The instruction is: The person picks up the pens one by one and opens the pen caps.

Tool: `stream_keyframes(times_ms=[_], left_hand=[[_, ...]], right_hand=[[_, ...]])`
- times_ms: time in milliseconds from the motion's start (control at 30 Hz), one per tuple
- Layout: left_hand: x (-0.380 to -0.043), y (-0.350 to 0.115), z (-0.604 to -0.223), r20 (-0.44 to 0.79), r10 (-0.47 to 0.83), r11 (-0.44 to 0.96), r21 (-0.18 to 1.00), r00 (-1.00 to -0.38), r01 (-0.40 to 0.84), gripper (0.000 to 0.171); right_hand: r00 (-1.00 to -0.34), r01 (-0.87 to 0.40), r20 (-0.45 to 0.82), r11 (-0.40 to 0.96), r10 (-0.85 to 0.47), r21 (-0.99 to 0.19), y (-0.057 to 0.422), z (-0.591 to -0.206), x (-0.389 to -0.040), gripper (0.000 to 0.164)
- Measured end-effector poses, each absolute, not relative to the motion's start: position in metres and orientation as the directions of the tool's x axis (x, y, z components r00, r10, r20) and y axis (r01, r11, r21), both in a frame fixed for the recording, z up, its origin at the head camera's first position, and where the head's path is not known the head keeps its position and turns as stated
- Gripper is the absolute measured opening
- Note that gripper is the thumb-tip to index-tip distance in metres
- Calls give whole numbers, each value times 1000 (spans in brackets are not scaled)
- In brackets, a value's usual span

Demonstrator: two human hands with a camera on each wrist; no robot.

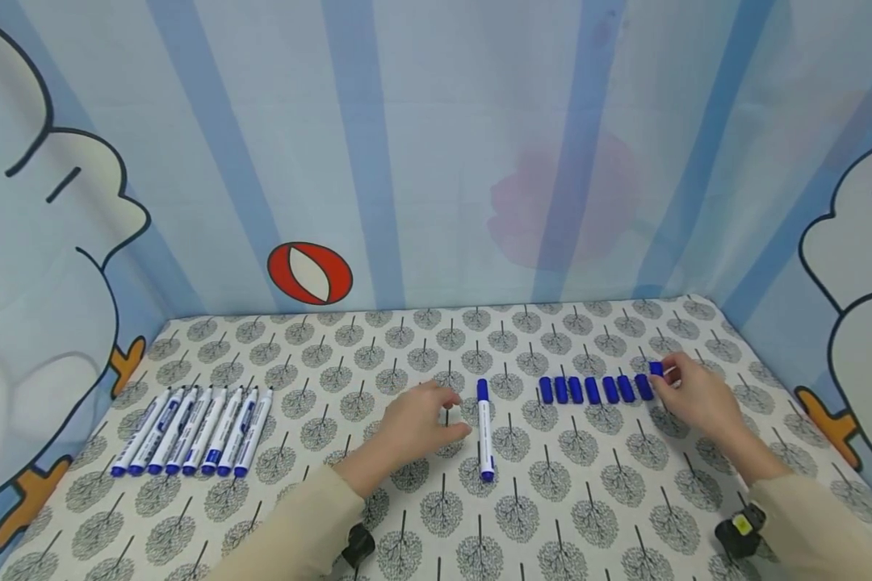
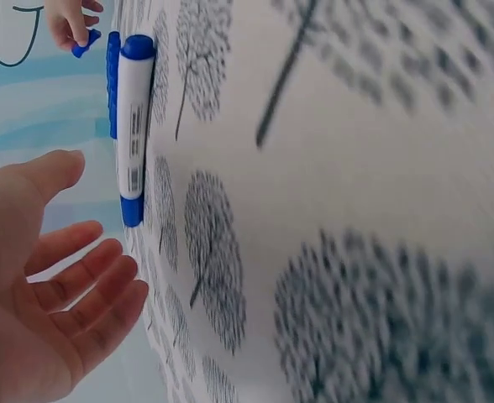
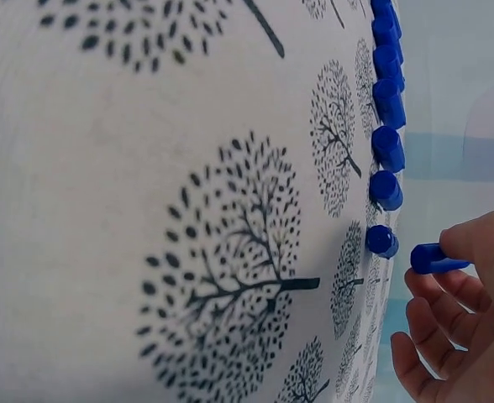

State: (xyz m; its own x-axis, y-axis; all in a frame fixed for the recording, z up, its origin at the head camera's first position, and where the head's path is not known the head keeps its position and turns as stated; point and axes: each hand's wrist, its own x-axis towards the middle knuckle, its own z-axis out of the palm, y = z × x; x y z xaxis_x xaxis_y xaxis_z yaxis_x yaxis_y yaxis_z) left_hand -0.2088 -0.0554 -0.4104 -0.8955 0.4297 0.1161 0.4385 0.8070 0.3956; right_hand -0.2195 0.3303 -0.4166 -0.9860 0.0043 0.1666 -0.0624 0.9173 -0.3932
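Observation:
Between thumb and fingers, my right hand [image 1: 700, 397] pinches a blue marker cap [image 3: 436, 259] at the right end of a row of several blue caps [image 1: 591, 390]. In the right wrist view the held cap is beside the last cap [image 3: 382, 241] of that row. My left hand [image 1: 420, 420] has its fingers spread and holds nothing. Just right of its fingertips, a capped white marker [image 1: 485, 436] with blue ends lies on the cloth; the left wrist view shows this marker [image 2: 134, 126] beyond the thumb.
Several uncapped white markers [image 1: 194, 432] lie side by side at the left, black tips away from me. A tree-patterned cloth [image 1: 436, 516] covers the table. Behind it hangs a blue striped curtain [image 1: 436, 161] with cartoon prints.

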Motion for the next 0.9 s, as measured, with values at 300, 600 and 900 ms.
stream_keyframes(times_ms=[300,600,900], left_hand=[[-208,-38,-417,55,378,842,394,-924,368,56],[-203,-23,-418,-9,344,884,340,-939,321,61],[-196,-15,-418,-17,298,893,358,-954,273,49]], right_hand=[[-997,-4,72,929,24,-371,336,-418,-225,36],[-998,55,-4,932,57,-357,340,-422,-227,38],[-997,71,-28,938,65,-340,341,-422,-226,39]])
